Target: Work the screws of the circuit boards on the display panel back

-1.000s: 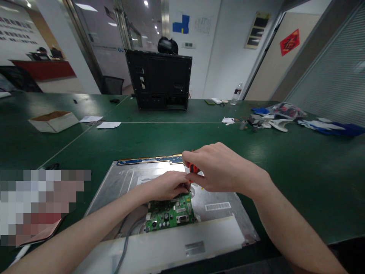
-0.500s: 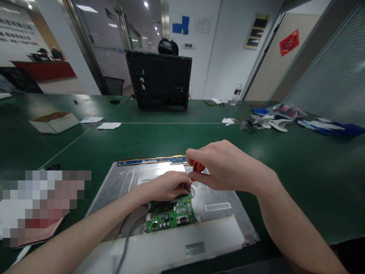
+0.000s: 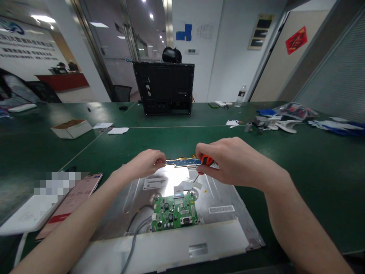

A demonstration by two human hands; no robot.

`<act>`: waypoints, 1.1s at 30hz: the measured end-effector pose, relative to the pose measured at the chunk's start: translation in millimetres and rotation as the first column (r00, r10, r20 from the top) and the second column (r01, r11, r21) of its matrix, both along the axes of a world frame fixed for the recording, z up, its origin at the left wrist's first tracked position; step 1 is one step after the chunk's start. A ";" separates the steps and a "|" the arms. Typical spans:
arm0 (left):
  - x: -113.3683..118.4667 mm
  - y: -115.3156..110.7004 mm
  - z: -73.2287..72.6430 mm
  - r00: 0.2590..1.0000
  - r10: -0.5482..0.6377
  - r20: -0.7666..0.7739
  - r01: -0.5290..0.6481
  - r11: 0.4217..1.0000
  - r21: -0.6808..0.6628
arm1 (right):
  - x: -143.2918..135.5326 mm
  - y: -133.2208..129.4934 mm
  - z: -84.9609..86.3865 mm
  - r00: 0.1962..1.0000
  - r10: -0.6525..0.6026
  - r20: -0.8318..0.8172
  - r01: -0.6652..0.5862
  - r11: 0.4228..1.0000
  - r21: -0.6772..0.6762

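Note:
My right hand (image 3: 228, 161) is wrapped round the orange and black handle of a screwdriver (image 3: 206, 160). Its thin shaft slants down to the left, the tip just above the flat ribbon cable near the green circuit board (image 3: 174, 214). That board lies on the metal back of a display panel (image 3: 134, 224). My left hand (image 3: 146, 163) is at the panel's far edge, beside the narrow blue board strip (image 3: 182, 163). Its fingers are curled together, and whatever may be in them is hidden. Grey cables (image 3: 133, 243) run from the board's left side toward me.
Behind the panel stands a black monitor (image 3: 167, 89) with its back to me. An open box (image 3: 72, 129) and paper sheets (image 3: 118, 130) sit at the left. A phone-like pink sheet (image 3: 71, 201) lies near my left forearm. Gloves (image 3: 339, 125) and a bottle (image 3: 241, 96) are far right.
My left hand has moved from the top of the circuit board up to the panel's far edge, uncovering the board. The screwdriver tip has lifted away from the board's corner. The camera view has shifted left.

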State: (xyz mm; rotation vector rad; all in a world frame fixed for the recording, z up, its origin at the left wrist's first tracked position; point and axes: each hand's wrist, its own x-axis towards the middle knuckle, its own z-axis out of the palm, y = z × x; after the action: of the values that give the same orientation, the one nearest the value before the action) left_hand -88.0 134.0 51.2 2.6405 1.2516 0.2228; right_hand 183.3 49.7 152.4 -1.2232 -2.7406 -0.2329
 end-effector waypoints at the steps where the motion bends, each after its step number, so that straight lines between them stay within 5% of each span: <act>1: -3.0 -1.5 -1.7 1.000 0.012 -0.023 -0.012 1.000 -0.021 | 0.7 -0.8 0.8 1.000 -0.001 -0.002 0.001 1.000 0.001; 5: -2.0 -18.2 -17.4 0.999 0.019 -0.037 -0.024 0.987 -0.158 | 3.8 -4.0 3.7 1.000 -0.004 -0.018 0.004 1.000 -0.001; 12: 7.6 -40.7 -47.9 0.992 0.084 0.093 -0.076 0.993 -0.087 | 7.5 -10.0 6.2 1.000 -0.017 -0.021 0.017 1.000 0.001; 19: 10.6 -64.4 -30.2 0.972 0.091 0.216 -0.072 0.993 -0.093 | 18.5 -13.5 3.0 0.996 -0.065 -0.061 0.060 0.996 -0.072; 22: 27.7 -89.6 -20.4 0.935 0.077 0.345 -0.003 0.978 -0.211 | 27.2 -15.8 -7.9 0.978 -0.116 -0.173 0.093 0.986 -0.138; 27: 67.5 -123.5 -25.0 0.933 -0.040 0.359 0.111 0.977 -0.180 | 38.2 -27.0 -33.7 0.856 -0.306 -0.417 0.226 0.946 -0.230; 33: 86.4 -128.1 -37.9 0.953 -0.234 0.191 0.240 0.971 -0.010 | 52.5 -44.1 -63.5 0.639 -0.441 -0.631 0.357 0.896 -0.265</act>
State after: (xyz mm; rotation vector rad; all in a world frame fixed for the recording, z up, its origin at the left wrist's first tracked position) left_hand -1.6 5.9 13.2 2.6377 0.8629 0.3972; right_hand 235.8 5.6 88.8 -1.5517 -1.8446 0.2998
